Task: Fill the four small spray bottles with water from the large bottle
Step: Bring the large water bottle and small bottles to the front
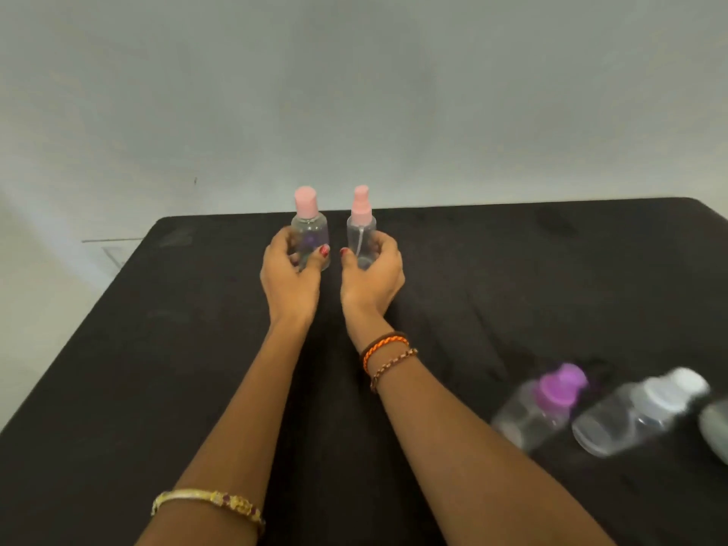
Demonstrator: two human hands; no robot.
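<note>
Left hand (289, 271) fingers grip capped bottle (310, 234); right hand (372, 275) grips spray bottle (361, 230) (both upright).

A plain indoor room, perhaps a home or a small recording corner. A table (118, 368) covered in black cloth stands against a bare pale wall (354, 92), with nothing else to identify the place.
</note>
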